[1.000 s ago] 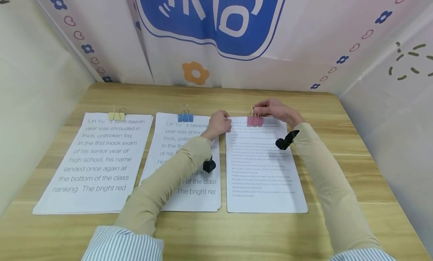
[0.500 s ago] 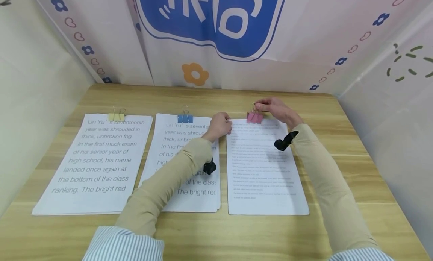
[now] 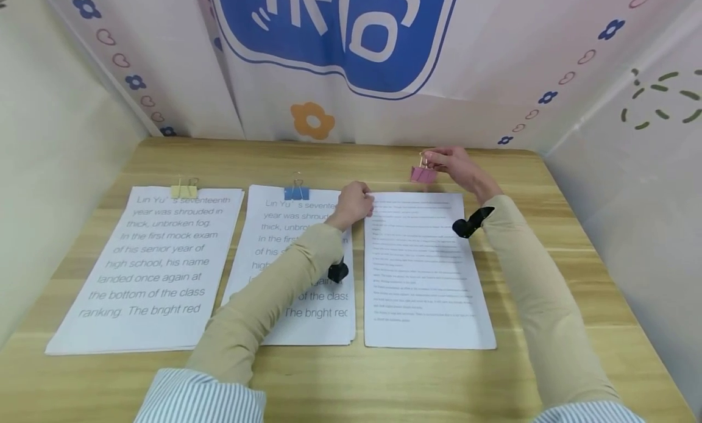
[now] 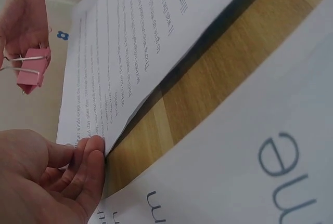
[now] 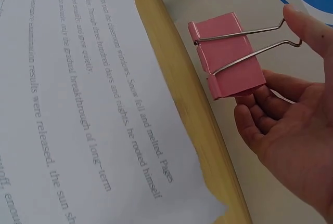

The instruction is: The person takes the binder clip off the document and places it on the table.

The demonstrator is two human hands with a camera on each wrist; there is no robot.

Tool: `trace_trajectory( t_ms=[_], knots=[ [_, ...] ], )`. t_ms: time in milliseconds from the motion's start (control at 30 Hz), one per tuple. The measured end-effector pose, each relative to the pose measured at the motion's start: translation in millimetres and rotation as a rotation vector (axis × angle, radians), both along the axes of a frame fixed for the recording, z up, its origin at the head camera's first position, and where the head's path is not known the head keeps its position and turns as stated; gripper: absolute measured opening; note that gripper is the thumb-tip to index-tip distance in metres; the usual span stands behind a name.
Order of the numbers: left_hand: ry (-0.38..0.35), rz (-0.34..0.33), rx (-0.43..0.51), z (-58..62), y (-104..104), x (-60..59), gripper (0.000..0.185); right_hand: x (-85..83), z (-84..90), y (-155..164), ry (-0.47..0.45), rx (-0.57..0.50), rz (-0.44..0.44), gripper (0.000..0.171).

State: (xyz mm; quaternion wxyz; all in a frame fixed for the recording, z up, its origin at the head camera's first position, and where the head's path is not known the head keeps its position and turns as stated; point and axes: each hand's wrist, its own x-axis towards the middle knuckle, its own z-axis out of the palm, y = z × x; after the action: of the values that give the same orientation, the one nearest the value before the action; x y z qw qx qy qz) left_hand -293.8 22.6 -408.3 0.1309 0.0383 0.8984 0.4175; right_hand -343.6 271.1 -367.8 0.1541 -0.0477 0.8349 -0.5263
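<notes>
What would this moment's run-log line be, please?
right hand: holds pink clip; left hand: holds unclipped right stack; middle stack: blue clip; left stack: yellow clip

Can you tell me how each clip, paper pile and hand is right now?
Yellow clip: on the left papers' top edge.
Blue clip: on the middle papers' top edge.
Pink clip: off the papers, held up.
Left papers: flat, clipped.
Middle papers: flat, clipped.
Right papers: no clip on.
Left hand: pinching the right papers' corner.
Right hand: holding the pink clip.
</notes>
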Motion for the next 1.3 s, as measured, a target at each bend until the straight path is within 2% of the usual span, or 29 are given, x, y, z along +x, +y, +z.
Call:
trace_trajectory(
  t_ms=[267, 533, 700, 1000, 1300],
  knots=[
    [-0.005, 0.0, -0.002, -1.0, 0.6, -1.1, 0.028, 6.1, -3.7, 24.2, -0.011, -0.025, -0.049, 0.06],
    [-0.016, 0.019, -0.015, -3.3, 1.6, -2.5, 0.027, 13.4, -11.8, 48.1, -0.034, -0.001, -0.122, 0.066],
    [-0.006, 0.012, -0.013, -4.5, 2.6, -3.1, 0.029, 20.1, -11.9, 63.8, -0.015, 0.019, -0.151, 0.067],
    [0.0, 0.004, -0.016, -4.3, 2.3, -2.7, 0.032, 33.3, -6.4, 90.7, -0.005, 0.055, -0.158, 0.069],
    [0.009, 0.003, -0.021, -4.6, 3.9, -3.8, 0.03, 42.7, -12.1, 116.6, -0.032, 0.094, -0.171, 0.073]
  ],
)
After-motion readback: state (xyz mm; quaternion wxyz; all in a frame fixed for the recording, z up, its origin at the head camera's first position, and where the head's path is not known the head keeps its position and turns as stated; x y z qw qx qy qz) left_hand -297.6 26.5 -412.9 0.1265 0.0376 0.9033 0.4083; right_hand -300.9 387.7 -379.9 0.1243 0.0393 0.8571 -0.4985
